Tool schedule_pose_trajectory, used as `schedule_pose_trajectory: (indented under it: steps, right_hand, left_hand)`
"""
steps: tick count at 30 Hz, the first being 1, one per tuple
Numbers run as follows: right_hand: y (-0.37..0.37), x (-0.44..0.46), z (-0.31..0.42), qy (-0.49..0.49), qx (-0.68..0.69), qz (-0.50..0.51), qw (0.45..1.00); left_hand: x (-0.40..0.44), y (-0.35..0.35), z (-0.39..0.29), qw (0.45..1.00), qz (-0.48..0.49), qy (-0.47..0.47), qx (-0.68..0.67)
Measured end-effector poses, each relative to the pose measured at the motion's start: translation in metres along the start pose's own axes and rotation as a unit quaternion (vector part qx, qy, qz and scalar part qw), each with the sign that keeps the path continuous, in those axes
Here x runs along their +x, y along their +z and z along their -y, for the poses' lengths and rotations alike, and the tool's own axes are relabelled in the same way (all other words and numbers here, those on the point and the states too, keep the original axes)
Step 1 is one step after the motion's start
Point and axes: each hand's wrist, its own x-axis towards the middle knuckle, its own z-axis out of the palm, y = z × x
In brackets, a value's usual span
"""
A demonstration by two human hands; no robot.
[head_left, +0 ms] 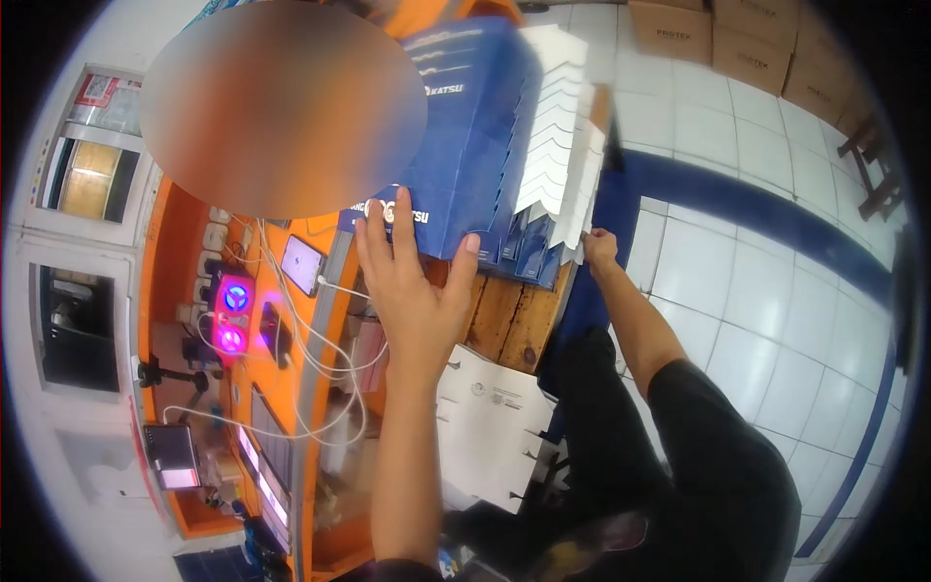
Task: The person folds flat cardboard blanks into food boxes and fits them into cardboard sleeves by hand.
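A stack of flattened blue cardboard boxes (pixel 470 126) with white lettering lies on a wooden surface (pixel 509 320). My left hand (pixel 415 281) rests on the near end of the top blue box, fingers spread. White notched flaps (pixel 558 126) stick out along the right side of the stack. At the lower right corner of these flaps is my right hand (pixel 600 248), its fingers closed at the edge; what it pinches is too small to make out. Below the stack, a flat white cardboard piece (pixel 490 422) with small printing lies close to my body.
To the left an orange desk (pixel 335 291) holds a phone (pixel 302 264), looped white cables (pixel 325 364) and a lit pink speaker (pixel 233 315). Brown cartons (pixel 756 44) stand at the upper right on the white tiled floor (pixel 756 262). A blurred patch covers the upper left.
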Motion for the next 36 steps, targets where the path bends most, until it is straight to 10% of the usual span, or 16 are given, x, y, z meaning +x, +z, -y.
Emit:
schedule_pose_trajectory:
  steps: [9, 11, 23, 29, 36]
  right_hand:
    - [-0.025, -0.009, -0.015, 0.056, 0.12, 0.084, 0.988]
    - [-0.035, -0.027, 0.023, -0.078, 0.165, -0.191, 0.964]
    - [-0.094, -0.148, 0.243, -0.479, 0.258, 0.137, 0.828]
    - [-0.083, -0.147, 0.249, -0.405, 0.224, 0.195, 0.865]
    - [-0.115, -0.189, 0.193, -0.377, 0.199, 0.005, 0.905]
  left_hand:
    - [-0.009, 0.0, -0.005, 1.0, -0.006, 0.007, 0.0]
    - [-0.009, 0.001, 0.001, 1.0, -0.013, 0.0, -0.004]
    - [-0.003, 0.002, -0.004, 0.999, -0.028, -0.021, 0.03]
    - [0.01, 0.004, 0.013, 0.999, -0.024, -0.033, -0.021]
    - [-0.079, -0.026, 0.008, 0.989, -0.099, -0.061, -0.093]
